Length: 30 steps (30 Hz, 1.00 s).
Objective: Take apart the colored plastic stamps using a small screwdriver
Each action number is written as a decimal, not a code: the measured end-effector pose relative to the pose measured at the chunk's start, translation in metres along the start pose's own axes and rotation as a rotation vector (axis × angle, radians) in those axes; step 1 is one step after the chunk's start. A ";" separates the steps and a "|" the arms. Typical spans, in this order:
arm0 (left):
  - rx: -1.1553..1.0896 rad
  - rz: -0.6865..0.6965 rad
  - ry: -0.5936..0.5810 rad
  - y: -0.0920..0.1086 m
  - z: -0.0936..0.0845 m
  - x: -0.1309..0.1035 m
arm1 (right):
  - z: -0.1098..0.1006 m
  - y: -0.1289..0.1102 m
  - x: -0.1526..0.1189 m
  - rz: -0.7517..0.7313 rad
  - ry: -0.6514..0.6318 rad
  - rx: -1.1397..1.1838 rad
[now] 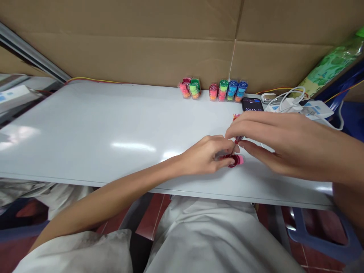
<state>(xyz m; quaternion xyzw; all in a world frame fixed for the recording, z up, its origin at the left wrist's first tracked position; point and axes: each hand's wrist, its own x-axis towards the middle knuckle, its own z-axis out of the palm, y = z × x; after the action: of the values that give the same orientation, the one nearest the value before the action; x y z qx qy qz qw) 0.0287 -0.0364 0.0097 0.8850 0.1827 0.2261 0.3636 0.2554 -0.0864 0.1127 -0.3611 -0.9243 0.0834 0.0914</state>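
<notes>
The left hand (209,155) pins a small red-and-pink piece (235,160) flat against the bench (113,132), steadying it; just above that piece, the right hand (267,138) pinches a thin red stick (238,139) between its fingertips.

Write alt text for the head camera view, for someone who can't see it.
Two bare hands meet over a white table: the left hand pinches a small red and pink plastic piece, the right hand holds a thin red part above it. Stacks of small bright plastic pieces and a black phone sit by a cardboard wall.
</notes>
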 end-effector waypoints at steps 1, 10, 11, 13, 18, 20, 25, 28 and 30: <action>-0.009 0.004 -0.005 0.000 0.001 0.000 | 0.000 0.001 0.000 -0.009 0.019 -0.015; 0.077 -0.113 0.069 -0.016 -0.003 0.005 | -0.014 0.010 -0.006 -0.088 0.289 -0.182; 0.086 -0.125 0.073 -0.016 -0.006 0.005 | -0.015 0.011 -0.006 -0.088 0.288 -0.198; 0.085 -0.112 0.060 -0.014 -0.012 0.004 | -0.015 0.013 -0.004 -0.078 0.280 -0.223; 0.125 -0.024 -0.134 -0.002 -0.019 0.000 | -0.016 0.014 -0.006 -0.039 0.277 -0.225; 0.174 -0.028 -0.200 0.000 -0.017 -0.001 | -0.017 0.013 -0.008 -0.024 0.280 -0.233; 0.048 -0.170 -0.165 0.000 -0.016 -0.001 | -0.018 0.012 -0.010 -0.003 0.281 -0.282; -0.048 -0.342 -0.006 -0.004 -0.022 0.000 | -0.018 0.012 -0.010 -0.009 0.286 -0.274; -0.122 -0.421 0.070 -0.008 -0.025 0.001 | -0.018 0.013 -0.010 -0.013 0.286 -0.276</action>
<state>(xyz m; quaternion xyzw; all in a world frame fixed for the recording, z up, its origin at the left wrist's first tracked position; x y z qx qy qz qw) 0.0151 -0.0164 0.0197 0.7953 0.3619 0.1863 0.4492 0.2754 -0.0826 0.1259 -0.3722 -0.9070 -0.0968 0.1718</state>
